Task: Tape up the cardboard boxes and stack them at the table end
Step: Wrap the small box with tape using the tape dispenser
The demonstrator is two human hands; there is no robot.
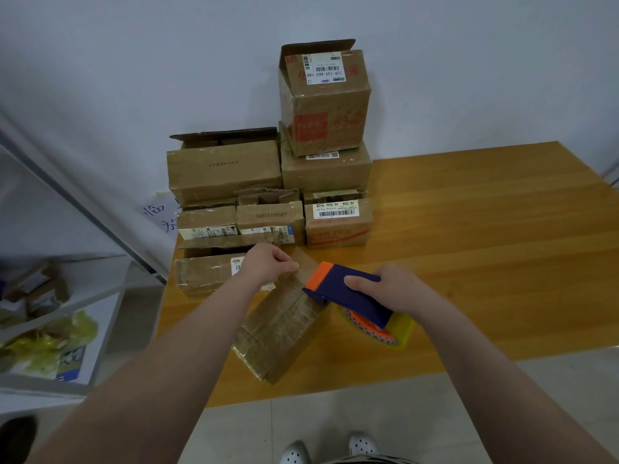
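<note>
Pale wall (134, 61) is seen behind a yellowish wooden desk (485, 262), at whose far left end a pile of brown cardboard boxes (325, 172) is stacked, several bearing white shipping labels and some with flaps standing open. Nearer the front edge a long brown cardboard box (281, 329) is laid at a slant on the desk, just in front of the pile. Its far end is met by the left hand (268, 262), whose curled fingers are pinched on a strip of clear tape (303, 274) (drawn short from the dispenser's orange mouth). A blue and orange plastic tape dispenser (348, 293) is gripped from above by the right hand (392, 289), fingers wrapped round its body, and is held at the box's right edge, with a yellowish roll of tape (398, 333) carried beneath. A white metal shelf (110, 296) holding yellow bags is seen at left, and white perforated shoes (294, 453) below.
</note>
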